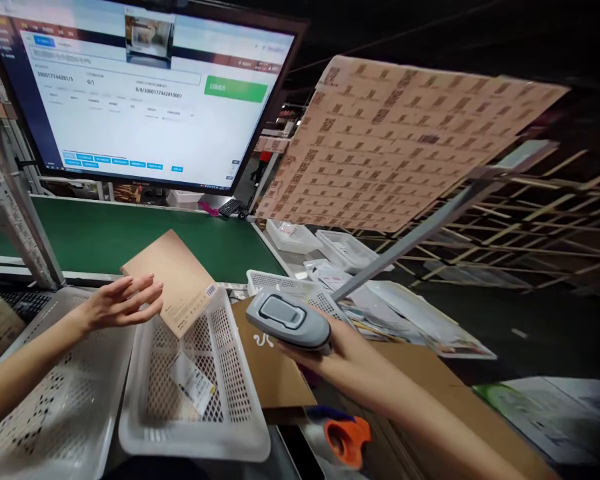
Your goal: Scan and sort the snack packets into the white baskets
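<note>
head view: the left hand (pixel 123 301) is lying flat and spread, fingers apart, against the near edge of a tan flat box (pixel 173 280), which is leaning tilted on the rim of a white mesh basket (pixel 200 427); the hand is touching the box but not gripping it. a barcode label is showing at the box's right corner, just beside the basket rim. the right hand (pixel 330 350) is closed around a grey handheld scanner (pixel 290 320), which is pointing left toward the box (its head is hanging just above a brown carton (pixel 275 380)). inside the basket a small clear-wrapped slip (pixel 193 383) is lying on the mesh. a second white basket (pixel 55 400) is sitting just beside it on the left, under the left forearm. behind both, a green conveyor belt (pixel 105 237) is running across, and a monitor (pixel 135 93) above it is showing a form with a green button and a 0/1 count. an orange tape dispenser (pixel 347 437) is lying near the bottom edge, and a sheet of code labels (pixel 395 140) is hanging at the right. judging by the count on screen, the scan looks not yet registered: the box is presented and the scanner aimed, with the reading and the putting-away left.
</note>
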Tool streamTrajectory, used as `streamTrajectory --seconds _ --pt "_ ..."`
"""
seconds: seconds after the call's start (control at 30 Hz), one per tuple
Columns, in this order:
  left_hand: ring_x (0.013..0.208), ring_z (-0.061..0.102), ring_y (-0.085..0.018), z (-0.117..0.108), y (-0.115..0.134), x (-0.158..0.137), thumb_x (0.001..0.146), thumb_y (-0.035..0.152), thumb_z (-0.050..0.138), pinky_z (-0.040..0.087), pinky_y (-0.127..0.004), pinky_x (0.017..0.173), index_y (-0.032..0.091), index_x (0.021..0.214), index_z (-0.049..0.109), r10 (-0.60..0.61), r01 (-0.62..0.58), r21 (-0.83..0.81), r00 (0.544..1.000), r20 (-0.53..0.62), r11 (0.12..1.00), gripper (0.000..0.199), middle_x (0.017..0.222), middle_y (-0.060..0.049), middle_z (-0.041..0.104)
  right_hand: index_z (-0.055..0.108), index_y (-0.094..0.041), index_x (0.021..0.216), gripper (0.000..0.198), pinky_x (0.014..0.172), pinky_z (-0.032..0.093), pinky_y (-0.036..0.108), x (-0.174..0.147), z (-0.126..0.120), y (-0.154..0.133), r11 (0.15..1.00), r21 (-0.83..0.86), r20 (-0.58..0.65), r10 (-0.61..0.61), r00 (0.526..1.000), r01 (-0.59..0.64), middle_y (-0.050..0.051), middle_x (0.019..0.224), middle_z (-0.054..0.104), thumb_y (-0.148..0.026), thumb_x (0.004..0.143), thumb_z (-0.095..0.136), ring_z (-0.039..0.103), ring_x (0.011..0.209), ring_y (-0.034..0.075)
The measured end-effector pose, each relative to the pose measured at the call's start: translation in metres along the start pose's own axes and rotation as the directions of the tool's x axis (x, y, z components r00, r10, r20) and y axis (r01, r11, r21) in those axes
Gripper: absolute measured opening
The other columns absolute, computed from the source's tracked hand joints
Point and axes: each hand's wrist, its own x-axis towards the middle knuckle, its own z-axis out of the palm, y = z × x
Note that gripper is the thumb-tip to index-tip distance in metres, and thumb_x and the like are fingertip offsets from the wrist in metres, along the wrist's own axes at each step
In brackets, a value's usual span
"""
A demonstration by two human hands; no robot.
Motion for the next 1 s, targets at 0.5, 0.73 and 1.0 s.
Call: streamTrajectory --seconds 0.5,0.73,1.0 --pt "0.138 0.071 -0.018 -0.008 0.017 -0.001 0.100 0.009 0.069 0.046 -0.034 0.130 0.051 0.149 0.064 -0.018 0.038 -0.082 0.973 0.230 0.996 0.064 0.150 0.007 0.073 0.068 -0.021 0.108 0.043 0.102 0.057 0.054 -0.002 0.010 0.016 0.997 0.077 0.144 0.001 0.990 -0.013 0.012 0.115 0.076 -0.056 0.085 0.073 0.070 0.112 0.035" --pt "0.138 0.071 -0.020 0.069 0.042 -0.018 0.097 0.021 0.076 0.044 -0.034 0.131 0.043 0.136 0.074 0.364 -0.336 0.248 0.928 -0.077 0.909 0.044 0.148 0.004 0.075 0.073 -0.019 0.109 0.047 0.092 0.060 0.042 0.009 -0.042 0.041 0.995 0.089 -0.045 -0.044 0.998 0.048 0.007 0.105 0.078 -0.052 0.077 0.082 0.070 0.100 0.026" --pt "0.141 0.070 -0.021 0.098 0.077 -0.010 0.099 0.005 0.067 0.045 -0.036 0.130 0.039 0.132 0.075 0.251 -0.250 0.077 0.968 -0.005 0.965 0.048 0.149 0.001 0.074 0.073 -0.021 0.105 0.041 0.085 0.060 0.039 -0.011 -0.062 0.064 0.994 0.110 0.071 -0.002 0.997 -0.006 0.004 0.094 0.075 -0.050 0.078 0.078 0.067 0.089 0.023"
